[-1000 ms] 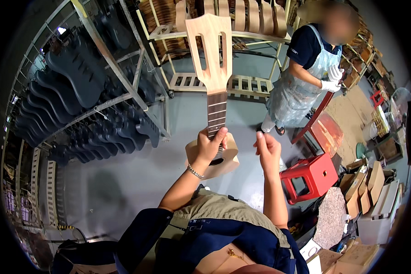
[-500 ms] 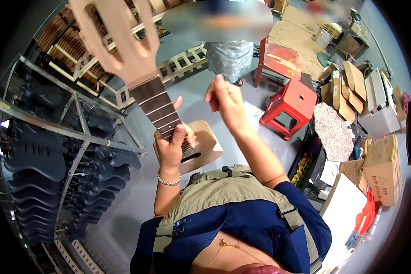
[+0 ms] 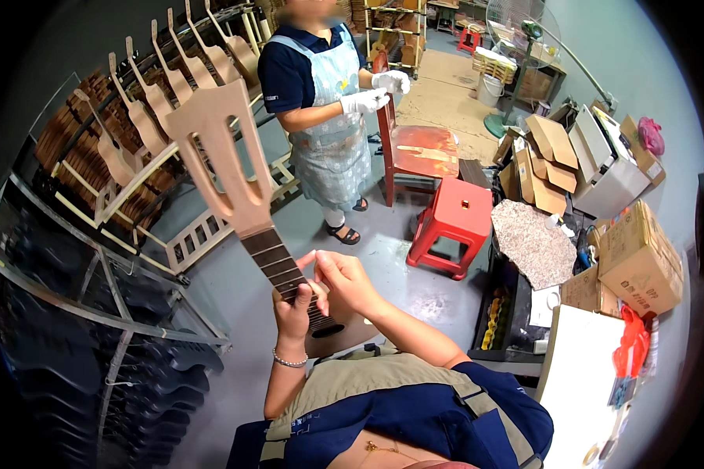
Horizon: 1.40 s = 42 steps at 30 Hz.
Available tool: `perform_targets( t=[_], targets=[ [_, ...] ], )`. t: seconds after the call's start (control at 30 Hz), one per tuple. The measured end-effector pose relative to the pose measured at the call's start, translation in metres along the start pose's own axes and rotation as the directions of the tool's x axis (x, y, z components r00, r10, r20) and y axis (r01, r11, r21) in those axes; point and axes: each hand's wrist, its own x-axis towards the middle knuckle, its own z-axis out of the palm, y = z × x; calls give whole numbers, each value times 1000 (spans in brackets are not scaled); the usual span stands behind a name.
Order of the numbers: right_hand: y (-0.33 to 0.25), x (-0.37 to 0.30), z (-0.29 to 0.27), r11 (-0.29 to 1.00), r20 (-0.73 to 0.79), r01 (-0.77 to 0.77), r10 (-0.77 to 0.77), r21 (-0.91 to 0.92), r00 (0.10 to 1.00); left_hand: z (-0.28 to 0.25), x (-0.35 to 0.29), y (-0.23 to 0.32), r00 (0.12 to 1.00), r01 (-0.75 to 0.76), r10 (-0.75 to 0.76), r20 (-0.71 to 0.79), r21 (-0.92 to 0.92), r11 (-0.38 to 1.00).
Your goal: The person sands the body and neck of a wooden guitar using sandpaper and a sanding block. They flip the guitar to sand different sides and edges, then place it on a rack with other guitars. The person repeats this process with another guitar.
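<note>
So the unfinished guitar is held up in front of the person, headstock pointing up and to the left, pale bare wood with a dark fretboard running down toward the small body at chest level. The left hand is wrapped around the neck low down, near where it meets the body, fingers curled tight on it, bracelet on the wrist. The right hand sits just right of the neck with fingertips pinched together against the fretboard edge; can't tell if there's anything tiny between them. Beyond the guitar, a co-worker in a light apron stands with white gloves on. Right of the guitar there's a red plastic stool, and further right a pile of cardboard boxes. Left of the guitar, a rack of more bare necks.
</note>
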Motion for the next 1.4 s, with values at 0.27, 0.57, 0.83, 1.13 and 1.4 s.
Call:
perform_targets(
  t=[0.27, 0.57, 0.83, 1.13, 1.4],
  targets=[
    [0, -12, -23, 988, 122, -104, 90, 114, 988, 13, -4, -24, 994, -33, 36, -108, 27, 999],
    [-14, 29, -34, 961, 149, -62, 22, 270, 989, 21, 35, 4, 998, -59, 59, -7, -32, 998],
    [-5, 68, 0, 902, 165, -209, 156, 377, 974, -25, 70, -5, 998, -42, 48, 47, -124, 991],
    [17, 134, 53, 892, 82, -175, 154, 416, 985, -101, 124, -5, 994, 15, 9, 105, -227, 974],
    [61, 174, 80, 787, 12, -19, 33, -617, 999, -195, 137, -38, 996, 88, -91, -17, -151, 985]
  ],
)
